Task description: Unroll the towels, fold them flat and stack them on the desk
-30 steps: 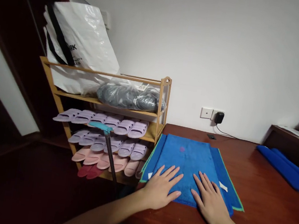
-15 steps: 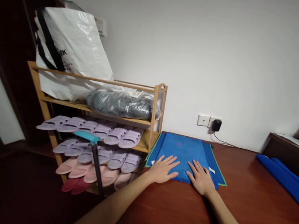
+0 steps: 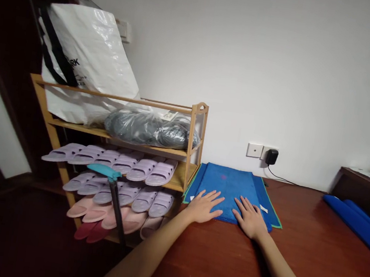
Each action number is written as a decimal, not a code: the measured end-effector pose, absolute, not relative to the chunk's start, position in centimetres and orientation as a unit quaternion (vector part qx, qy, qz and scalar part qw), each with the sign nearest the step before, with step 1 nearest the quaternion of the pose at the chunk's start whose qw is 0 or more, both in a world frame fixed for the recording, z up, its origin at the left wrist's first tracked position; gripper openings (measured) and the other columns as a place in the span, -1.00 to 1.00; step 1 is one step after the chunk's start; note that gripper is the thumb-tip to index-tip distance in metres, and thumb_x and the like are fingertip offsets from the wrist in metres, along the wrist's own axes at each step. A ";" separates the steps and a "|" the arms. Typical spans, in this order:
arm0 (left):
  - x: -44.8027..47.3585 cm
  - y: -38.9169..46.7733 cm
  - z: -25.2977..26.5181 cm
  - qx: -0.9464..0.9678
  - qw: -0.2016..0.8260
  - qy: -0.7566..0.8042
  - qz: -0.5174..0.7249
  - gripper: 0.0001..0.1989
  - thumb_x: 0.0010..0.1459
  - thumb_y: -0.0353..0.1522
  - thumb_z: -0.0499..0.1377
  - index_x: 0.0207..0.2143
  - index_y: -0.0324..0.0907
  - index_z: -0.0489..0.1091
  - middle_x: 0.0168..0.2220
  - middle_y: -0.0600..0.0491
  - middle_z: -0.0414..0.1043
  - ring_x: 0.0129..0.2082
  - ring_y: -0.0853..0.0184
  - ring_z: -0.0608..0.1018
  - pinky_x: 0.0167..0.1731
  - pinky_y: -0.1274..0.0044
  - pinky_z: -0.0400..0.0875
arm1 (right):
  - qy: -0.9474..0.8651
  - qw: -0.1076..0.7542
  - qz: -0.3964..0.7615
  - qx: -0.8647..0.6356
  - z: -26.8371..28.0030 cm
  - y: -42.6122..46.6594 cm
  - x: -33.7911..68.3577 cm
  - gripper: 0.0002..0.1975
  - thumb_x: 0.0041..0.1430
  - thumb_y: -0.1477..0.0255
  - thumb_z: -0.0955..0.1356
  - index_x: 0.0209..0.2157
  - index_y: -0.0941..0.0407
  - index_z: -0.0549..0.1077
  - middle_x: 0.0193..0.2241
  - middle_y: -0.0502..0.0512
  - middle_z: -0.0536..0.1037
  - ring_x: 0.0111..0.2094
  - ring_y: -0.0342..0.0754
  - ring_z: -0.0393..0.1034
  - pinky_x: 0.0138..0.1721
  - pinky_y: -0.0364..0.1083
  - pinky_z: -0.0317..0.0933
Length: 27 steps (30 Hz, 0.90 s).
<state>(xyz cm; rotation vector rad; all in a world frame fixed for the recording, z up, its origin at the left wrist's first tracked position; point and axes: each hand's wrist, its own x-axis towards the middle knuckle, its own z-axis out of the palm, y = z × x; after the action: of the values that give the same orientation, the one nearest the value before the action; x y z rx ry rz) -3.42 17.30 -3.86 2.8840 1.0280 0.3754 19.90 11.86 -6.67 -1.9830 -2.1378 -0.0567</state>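
A blue towel (image 3: 230, 181) lies spread on the reddish-brown tabletop (image 3: 222, 267), close to the wall. Beneath it, another blue cloth with a green edge (image 3: 268, 203) sticks out at both sides, with small white labels showing. My left hand (image 3: 203, 206) rests palm down on the towel's near left part, fingers spread. Across from it, my right hand (image 3: 250, 217) lies flat on the near right part, its fingers also apart. Neither hand grips anything.
Left of the table stands a wooden shoe rack (image 3: 190, 146) with several slippers (image 3: 161, 172), a plastic-wrapped grey bundle (image 3: 148, 128) and a white bag (image 3: 94, 52). A blue-topped handle (image 3: 104, 171) rises before it. Folded blue cloths (image 3: 358, 227) lie right; a black plug (image 3: 272, 157) sits in the wall.
The camera view has shifted slightly, so the rack and the right-hand cloths sit farther apart in the picture. Both hands stay flat on the towel, which looks the same.
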 end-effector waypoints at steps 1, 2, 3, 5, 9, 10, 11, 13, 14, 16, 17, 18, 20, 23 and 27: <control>-3.4 17.3 -3.9 0.935 0.027 0.333 0.122 -0.46 0.28 0.01 -0.14 0.26 0.10 0.02 0.31 0.08 -0.08 0.29 0.23 0.02 0.20 0.20 -0.17 | -0.729 0.113 -0.021 -0.675 -6.6 11.8 19.8 -0.36 0.23 -0.01 -0.04 0.25 -0.06 0.01 0.29 0.04 -0.04 0.30 -0.02 -0.23 0.23 0.11 -0.21; -3.4 17.4 -4.0 0.935 0.026 0.332 0.122 -0.45 0.28 0.01 -0.14 0.26 0.10 0.02 0.31 0.08 -0.08 0.29 0.23 0.02 0.20 0.20 -0.17 | -0.729 0.114 -0.022 -0.675 -6.6 11.8 19.8 -0.36 0.23 -0.01 -0.04 0.25 -0.05 0.02 0.29 0.04 -0.03 0.30 -0.03 -0.22 0.23 0.11 -0.20; -3.5 17.4 -4.0 0.936 0.025 0.330 0.122 -0.46 0.28 0.01 -0.14 0.26 0.10 0.01 0.31 0.08 -0.08 0.29 0.23 0.02 0.20 0.21 -0.17 | -0.728 0.116 -0.022 -0.675 -6.6 11.7 19.7 -0.35 0.23 -0.01 -0.05 0.25 -0.05 0.02 0.29 0.04 -0.03 0.30 -0.02 -0.22 0.23 0.11 -0.20; -3.4 17.5 -4.2 0.936 0.018 0.330 0.122 -0.46 0.28 0.00 -0.14 0.26 0.11 0.01 0.31 0.10 -0.07 0.29 0.25 0.01 0.20 0.23 -0.17 | -0.726 0.122 -0.022 -0.677 -6.5 11.6 19.5 -0.35 0.23 -0.01 -0.05 0.25 -0.05 0.03 0.28 0.05 -0.03 0.30 -0.02 -0.22 0.23 0.12 -0.21; -3.3 17.7 -4.4 0.935 0.004 0.334 0.122 -0.46 0.28 0.00 -0.14 0.26 0.09 0.01 0.31 0.09 -0.06 0.29 0.25 0.01 0.20 0.23 -0.16 | -0.718 0.137 -0.016 -0.682 -6.5 10.6 20.9 -0.37 0.21 -0.03 -0.03 0.24 -0.11 0.03 0.28 -0.01 -0.02 0.30 -0.06 -0.20 0.25 0.10 -0.27; -3.3 17.8 -4.4 0.936 0.003 0.332 0.120 -0.46 0.28 0.00 -0.15 0.26 0.09 0.01 0.31 0.08 -0.06 0.29 0.24 0.01 0.20 0.22 -0.15 | -0.712 0.140 -0.014 -0.688 -6.6 10.1 22.0 -0.37 0.21 -0.03 -0.03 0.24 -0.12 0.03 0.28 -0.02 -0.02 0.29 -0.06 -0.18 0.25 0.09 -0.26; -3.2 17.8 -4.4 0.937 0.003 0.330 0.118 -0.46 0.29 0.00 -0.15 0.26 0.09 0.01 0.31 0.08 -0.07 0.29 0.23 0.01 0.20 0.21 -0.15 | -0.703 0.143 -0.012 -0.696 -6.7 9.4 23.4 -0.37 0.21 -0.03 -0.03 0.24 -0.12 0.03 0.28 -0.03 -0.01 0.29 -0.05 -0.17 0.24 0.08 -0.23; -3.1 18.0 -4.4 0.938 0.003 0.327 0.114 -0.45 0.29 0.00 -0.16 0.26 0.09 0.00 0.32 0.08 -0.08 0.29 0.22 0.00 0.19 0.20 -0.14 | -0.678 0.147 -0.009 -0.720 -6.9 7.5 27.3 -0.37 0.21 -0.03 -0.05 0.23 -0.12 0.06 0.28 -0.02 0.01 0.28 -0.04 -0.14 0.21 0.06 -0.16; -3.1 18.1 -4.5 0.938 0.002 0.326 0.113 -0.45 0.29 0.00 -0.16 0.27 0.09 -0.01 0.32 0.08 -0.09 0.29 0.22 0.00 0.19 0.20 -0.15 | -0.660 0.148 -0.009 -0.736 -7.1 6.3 29.7 -0.37 0.20 -0.03 -0.05 0.22 -0.13 0.10 0.27 -0.02 0.03 0.28 -0.04 -0.12 0.20 0.06 -0.13; -3.1 18.2 -4.5 0.938 0.001 0.327 0.113 -0.46 0.29 0.00 -0.16 0.27 0.10 -0.02 0.32 0.09 -0.09 0.29 0.22 0.00 0.19 0.20 -0.16 | -0.605 0.151 -0.025 -0.781 -7.5 3.5 35.2 -0.35 0.19 -0.03 -0.06 0.18 -0.09 0.18 0.27 0.05 0.02 0.28 -0.01 -0.14 0.16 0.10 -0.08; -3.0 18.2 -4.5 0.938 0.001 0.327 0.113 -0.46 0.29 0.00 -0.17 0.27 0.10 -0.02 0.32 0.09 -0.09 0.29 0.21 0.00 0.20 0.20 -0.17 | -0.568 0.155 -0.039 -0.808 -7.7 2.0 38.1 -0.34 0.19 -0.01 -0.07 0.18 -0.07 0.19 0.28 0.08 0.00 0.29 0.01 -0.16 0.14 0.14 -0.08; -3.0 18.2 -4.5 0.938 0.001 0.327 0.114 -0.45 0.29 0.01 -0.17 0.27 0.10 -0.02 0.32 0.09 -0.09 0.29 0.21 0.00 0.20 0.20 -0.17 | -0.524 0.160 -0.056 -0.835 -7.9 0.5 40.8 -0.33 0.19 0.00 -0.07 0.18 -0.01 0.20 0.28 0.14 -0.02 0.29 0.05 -0.19 0.14 0.20 -0.10; -3.0 18.3 -4.4 0.938 0.003 0.329 0.111 -0.45 0.29 0.01 -0.18 0.27 0.10 -0.01 0.31 0.10 -0.08 0.29 0.21 0.00 0.20 0.21 -0.18 | -0.432 0.173 -0.094 -0.880 -8.3 -1.9 45.7 -0.27 0.18 0.01 -0.03 0.21 0.17 0.13 0.29 0.31 -0.14 0.29 0.17 -0.22 0.13 0.31 -0.18; -2.9 18.2 -4.3 0.937 0.004 0.332 0.105 -0.45 0.29 0.01 -0.18 0.27 0.10 0.00 0.31 0.10 -0.07 0.29 0.20 0.01 0.20 0.21 -0.17 | -0.362 0.176 -0.118 -0.908 -9.1 -3.5 50.5 -0.25 0.18 0.05 0.00 0.21 0.31 0.10 0.29 0.37 -0.15 0.29 0.19 -0.23 0.13 0.31 -0.20; -2.9 18.1 -4.2 0.938 -0.003 0.332 0.104 -0.45 0.29 0.01 -0.18 0.27 0.09 0.00 0.31 0.09 -0.07 0.29 0.20 0.02 0.20 0.21 -0.14 | -0.358 0.173 -0.119 -0.910 -10.4 -2.9 53.1 -0.25 0.17 0.06 0.04 0.22 0.32 0.07 0.27 0.31 -0.06 0.29 0.09 -0.24 0.16 0.25 -0.22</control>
<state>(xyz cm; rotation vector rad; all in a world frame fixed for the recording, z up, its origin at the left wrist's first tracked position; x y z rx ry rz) -2.91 18.12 -4.17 2.9519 1.0447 0.3278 53.14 -2.87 -10.36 -2.5810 -1.0172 -0.3383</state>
